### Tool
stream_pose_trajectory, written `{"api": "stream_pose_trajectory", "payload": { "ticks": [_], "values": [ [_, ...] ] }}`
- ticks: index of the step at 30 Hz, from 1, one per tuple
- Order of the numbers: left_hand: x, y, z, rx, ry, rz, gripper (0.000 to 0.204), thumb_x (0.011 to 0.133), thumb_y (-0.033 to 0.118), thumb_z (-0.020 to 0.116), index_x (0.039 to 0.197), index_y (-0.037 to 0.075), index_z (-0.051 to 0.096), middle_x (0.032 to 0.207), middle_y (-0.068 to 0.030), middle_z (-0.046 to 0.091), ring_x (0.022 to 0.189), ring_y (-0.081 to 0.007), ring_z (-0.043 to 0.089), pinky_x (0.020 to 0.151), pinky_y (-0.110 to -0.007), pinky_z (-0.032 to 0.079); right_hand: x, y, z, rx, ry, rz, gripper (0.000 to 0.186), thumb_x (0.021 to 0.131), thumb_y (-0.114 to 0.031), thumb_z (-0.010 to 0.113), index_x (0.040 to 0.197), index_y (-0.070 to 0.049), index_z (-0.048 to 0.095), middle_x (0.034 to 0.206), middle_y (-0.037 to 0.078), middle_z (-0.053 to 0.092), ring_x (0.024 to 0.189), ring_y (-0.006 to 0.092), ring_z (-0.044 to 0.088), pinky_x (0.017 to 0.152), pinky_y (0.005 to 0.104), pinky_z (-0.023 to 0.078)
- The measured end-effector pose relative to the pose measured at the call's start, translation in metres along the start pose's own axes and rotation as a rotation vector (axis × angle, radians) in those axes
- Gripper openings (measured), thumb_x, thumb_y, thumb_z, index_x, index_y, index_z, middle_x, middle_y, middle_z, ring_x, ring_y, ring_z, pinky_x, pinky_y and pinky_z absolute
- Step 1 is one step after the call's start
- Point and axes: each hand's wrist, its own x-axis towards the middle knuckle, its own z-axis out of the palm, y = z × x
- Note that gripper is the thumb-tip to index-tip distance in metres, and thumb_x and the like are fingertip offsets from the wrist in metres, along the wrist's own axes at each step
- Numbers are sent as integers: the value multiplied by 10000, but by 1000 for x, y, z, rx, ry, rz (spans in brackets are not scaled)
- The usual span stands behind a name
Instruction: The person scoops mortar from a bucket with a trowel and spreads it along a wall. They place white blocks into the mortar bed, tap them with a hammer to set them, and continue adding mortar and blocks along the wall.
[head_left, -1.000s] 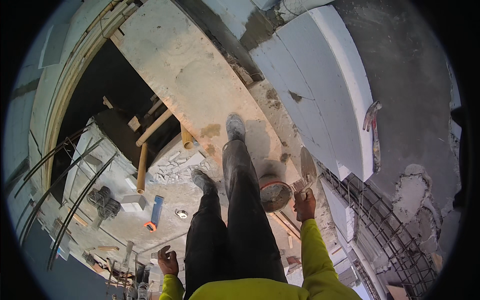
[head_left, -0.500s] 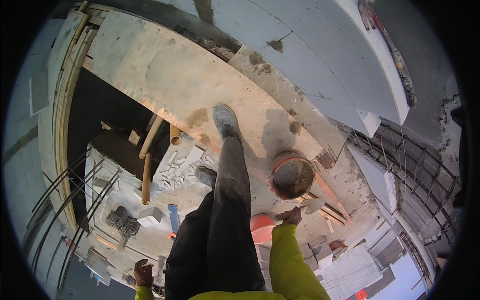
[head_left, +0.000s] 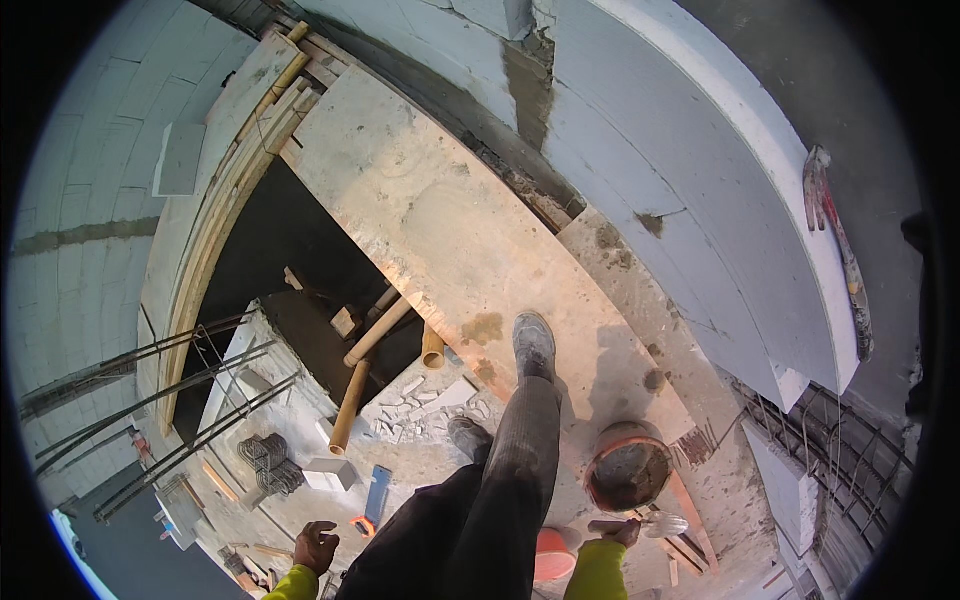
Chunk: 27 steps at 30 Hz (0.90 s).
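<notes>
My right hand (head_left: 620, 532) is closed round the handle of a trowel (head_left: 664, 524), whose blade, smeared with grey, points right. Just beyond it stands an orange bucket (head_left: 590, 480) holding grey mortar (head_left: 632, 474); the blade is apart from its rim. My left hand (head_left: 316, 548) hangs low on the left with its fingers loosely curled and apart, and nothing shows in it. Closest to that hand is a handsaw (head_left: 377, 494) with a blue blade and an orange handle, lying on the floor. One of my boots (head_left: 534, 345) rests on a wooden board (head_left: 450, 210).
Left of the board is a dark opening (head_left: 300, 230) with bamboo poles (head_left: 350, 408) at its edge. Rebar rods (head_left: 190, 375) jut out at left. A block wall (head_left: 640, 150) curves along the right, a hammer-like tool (head_left: 835, 240) on top. Rubble (head_left: 410, 405) and an orange tub (head_left: 552, 556) lie nearby.
My view has swung, so the board, bucket and wall sit further right and lower. The trowel stays in my right hand, near the bucket. My left hand remains low at my side.
</notes>
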Motion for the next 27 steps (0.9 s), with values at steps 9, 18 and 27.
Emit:
{"api": "stream_pose_trajectory", "payload": {
  "ticks": [9, 18, 27],
  "values": [
    [-35, -69, 1, 200, 15, -106, 325, 798, 273, 751, 1019, 36, 738, 1021, -240, 699, 875, -334, 730, 807, -411, 592, 43, 90, -20, -241, -181, -121, 745, 933, -621, 458, 1034, 103, 603, 660, 194, 684, 571, 293, 631, 747, 441, 566],
    [6, -29, -42, 197, 105, -89, 324, 779, 258, 722, 1022, 44, 748, 1049, -235, 708, 943, -342, 714, 883, -414, 566, -60, -28, 58, -169, 429, 8, 493, 948, -373, 572, 1211, 42, 607, 1010, 144, 647, 888, 261, 627, 759, 434, 536],
    [58, 175, -159, -68, 126, 551, 327, 846, 151, 707, 1144, 29, 654, 1147, -197, 606, 957, -308, 706, 785, -380, 605, -144, -214, 168, -82, -33, -33, 365, 921, -227, 571, 1171, 37, 606, 974, 115, 647, 832, 216, 602, 696, 392, 502]
  ]
}}
